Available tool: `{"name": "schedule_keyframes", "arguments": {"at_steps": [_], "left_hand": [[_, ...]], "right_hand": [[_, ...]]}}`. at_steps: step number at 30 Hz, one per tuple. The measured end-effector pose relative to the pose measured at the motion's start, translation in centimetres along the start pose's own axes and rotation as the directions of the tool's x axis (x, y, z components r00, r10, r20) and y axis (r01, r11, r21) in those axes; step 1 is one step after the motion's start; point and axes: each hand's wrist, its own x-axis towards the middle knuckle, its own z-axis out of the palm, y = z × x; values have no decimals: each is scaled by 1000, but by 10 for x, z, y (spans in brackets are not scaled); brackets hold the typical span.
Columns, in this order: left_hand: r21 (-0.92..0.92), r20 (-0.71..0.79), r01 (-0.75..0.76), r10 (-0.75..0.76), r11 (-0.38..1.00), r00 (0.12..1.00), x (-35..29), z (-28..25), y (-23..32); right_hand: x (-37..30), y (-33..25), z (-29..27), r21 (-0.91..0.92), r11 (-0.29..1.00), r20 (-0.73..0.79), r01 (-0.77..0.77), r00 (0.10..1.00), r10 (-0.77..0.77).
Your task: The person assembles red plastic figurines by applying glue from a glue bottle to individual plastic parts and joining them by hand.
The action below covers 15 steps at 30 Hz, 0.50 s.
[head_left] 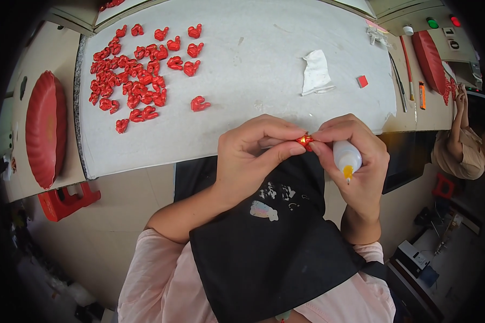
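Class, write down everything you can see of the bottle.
The bottle looks like small, whitish plastic, with a smooth, rounded body. It narrows to a yellow part ending in a thin, pale tip. It is tucked in the right hand, which hides some of it, with the tip pointing toward the person's body. How full it is cannot be told.

Held piece (305,141): shiny red, gold-yellow patch. Our bottle (345,153): whitish, yellow toward nozzle (348,172). Scattered pieces (145,76): glossy red throughout. Table sheet (253,70): pale grey-white, faintly smudged. Crumpled wipe (315,74): plain white. Small block (363,81): red. Our apron (275,269): black, white marks (289,192), pastel multicoloured patch (263,211). Our sleeves (151,280): pale pink. We also see scalloped tray (46,129) in dull red, stool (67,203) in brighter red, green button (432,23), red button (456,21).
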Motion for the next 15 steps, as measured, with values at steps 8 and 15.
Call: {"name": "schedule_keyframes", "arguments": {"at_steps": [8, 15], "left_hand": [[214, -29, -138, 147, 967, 989, -1, 0, -3], [297, -15, -223, 238, 929, 971, -1, -1, -5]], "right_hand": [[-1, -1, 3, -33, 999, -34, -11, 999, 9], [-6, -3, 6, -39, 998, -55, -43, 998, 41]]}}
